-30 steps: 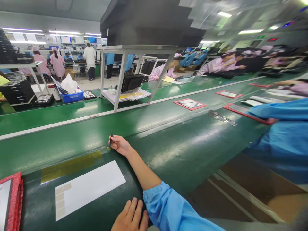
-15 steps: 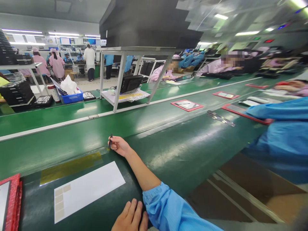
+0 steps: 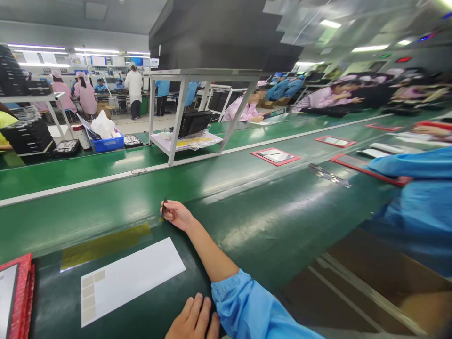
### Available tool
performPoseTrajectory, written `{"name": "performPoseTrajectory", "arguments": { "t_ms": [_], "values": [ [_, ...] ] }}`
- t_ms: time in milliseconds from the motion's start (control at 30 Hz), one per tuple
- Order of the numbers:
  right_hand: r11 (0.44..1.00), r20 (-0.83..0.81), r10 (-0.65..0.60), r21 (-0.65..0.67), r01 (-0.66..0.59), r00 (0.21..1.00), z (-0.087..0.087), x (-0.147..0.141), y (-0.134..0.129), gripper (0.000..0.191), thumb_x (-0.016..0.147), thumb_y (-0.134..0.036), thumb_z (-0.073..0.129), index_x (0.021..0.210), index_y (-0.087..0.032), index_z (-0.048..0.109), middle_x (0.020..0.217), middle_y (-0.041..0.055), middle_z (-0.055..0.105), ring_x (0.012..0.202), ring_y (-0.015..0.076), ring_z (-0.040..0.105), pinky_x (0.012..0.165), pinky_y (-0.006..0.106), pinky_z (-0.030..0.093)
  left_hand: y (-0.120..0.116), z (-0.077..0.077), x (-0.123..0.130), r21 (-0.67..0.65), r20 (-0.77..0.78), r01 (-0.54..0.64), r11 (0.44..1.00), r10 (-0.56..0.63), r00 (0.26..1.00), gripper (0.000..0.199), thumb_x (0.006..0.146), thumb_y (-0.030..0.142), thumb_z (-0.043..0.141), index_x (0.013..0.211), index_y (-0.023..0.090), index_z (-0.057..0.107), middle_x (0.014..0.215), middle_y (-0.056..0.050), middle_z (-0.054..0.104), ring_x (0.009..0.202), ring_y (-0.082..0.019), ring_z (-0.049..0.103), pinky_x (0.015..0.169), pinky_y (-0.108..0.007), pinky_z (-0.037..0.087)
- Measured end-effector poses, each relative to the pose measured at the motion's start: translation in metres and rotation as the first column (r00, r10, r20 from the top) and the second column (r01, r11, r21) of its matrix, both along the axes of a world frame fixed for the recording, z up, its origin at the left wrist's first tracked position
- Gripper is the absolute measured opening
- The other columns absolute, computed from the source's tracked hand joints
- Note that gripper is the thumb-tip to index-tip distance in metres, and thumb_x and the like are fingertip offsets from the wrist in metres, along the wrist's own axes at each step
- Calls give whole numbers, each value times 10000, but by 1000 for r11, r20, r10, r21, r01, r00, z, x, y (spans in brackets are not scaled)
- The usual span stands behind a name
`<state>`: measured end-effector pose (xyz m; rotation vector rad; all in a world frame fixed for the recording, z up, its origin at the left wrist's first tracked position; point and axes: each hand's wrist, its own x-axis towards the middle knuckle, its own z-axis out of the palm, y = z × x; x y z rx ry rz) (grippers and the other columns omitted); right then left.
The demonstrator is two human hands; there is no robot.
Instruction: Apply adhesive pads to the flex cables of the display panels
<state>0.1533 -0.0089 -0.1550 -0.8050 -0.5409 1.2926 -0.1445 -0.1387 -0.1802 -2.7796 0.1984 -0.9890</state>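
Observation:
My right hand (image 3: 176, 214) reaches over the green bench, its fingers closed round a slim black tool (image 3: 164, 207) held upright. A small yellowish piece shows at the tool's lower tip; I cannot make out whether the tool is a pen or tweezers. My left hand (image 3: 196, 318) rests with fingers stretched out at the bottom edge, beside the blue sleeve. Between the hands and the left side lies a white sheet (image 3: 137, 278) with several beige squares stuck along its left end. Behind it a strip of translucent yellow film (image 3: 106, 247) lies flat.
Red-edged padding with a panel (image 3: 24, 292) sits at the far left. Further right lie panels on red pads (image 3: 275, 156) and metal strips (image 3: 328, 175). A co-worker's blue sleeve (image 3: 416, 162) reaches in. A rack (image 3: 180, 117) with black stacks and a blue bin (image 3: 108, 143) stand behind.
The view has shifted slightly, so everything sits a little further right. Both hands keep nearly the same pose over the bench.

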Motion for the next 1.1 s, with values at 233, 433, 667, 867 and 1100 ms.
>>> {"name": "performPoseTrajectory", "arguments": {
  "t_ms": [233, 433, 667, 867, 1100],
  "values": [
    [1000, -11, -3, -1, 3, 1000, -1, 0, 0, 252, 1052, -364, 661, 1072, -114, 641, 876, 11, 622, 614, 75, 547, 534, 177, 490, 1, -13, -2, 72, -55, 8, 997, -5, 998, 396, 1106, 360, 497, 1420, 135, 581, 1517, -140, 560, 1349, -287, 587, 1169, -409, 428],
    [1000, -11, -4, -4, 4, 1000, -2, 0, 0, 250, 1051, -362, 662, 1070, -114, 642, 884, 14, 626, 617, 75, 550, 536, 177, 492, 1, -14, -2, 70, -45, 8, 998, -5, 999, 392, 1107, 364, 506, 1413, 133, 590, 1514, -136, 566, 1349, -288, 589, 1171, -408, 438],
    [1000, -1, -9, -12, 9, 1000, -1, 0, 0, 252, 1051, -365, 661, 1069, -114, 641, 880, 12, 623, 613, 74, 546, 531, 175, 488, -1, -8, 0, 25, -1, 2, 1000, -2, 1000, 364, 1112, 348, 489, 1386, 148, 621, 1466, -111, 611, 1329, -274, 601, 1142, -393, 462],
    [1000, 6, -12, -15, 12, 1000, 1, -1, -1, 258, 1052, -371, 660, 1066, -114, 643, 878, 13, 627, 610, 74, 546, 532, 176, 489, -1, 5, 2, -19, 39, -5, 1000, 5, 999, 312, 1113, 304, 465, 1306, 175, 674, 1368, -62, 678, 1284, -245, 626, 1131, -375, 448],
    [1000, 9, -13, -18, 13, 1000, 0, -1, -2, 245, 1050, -357, 662, 1080, -115, 637, 891, 14, 620, 618, 73, 542, 528, 171, 483, -1, 5, 2, -22, 61, 3, 1000, -2, 998, 313, 1111, 305, 457, 1284, 170, 680, 1343, -63, 690, 1264, -247, 637, 1111, -377, 459]
  ]
}}
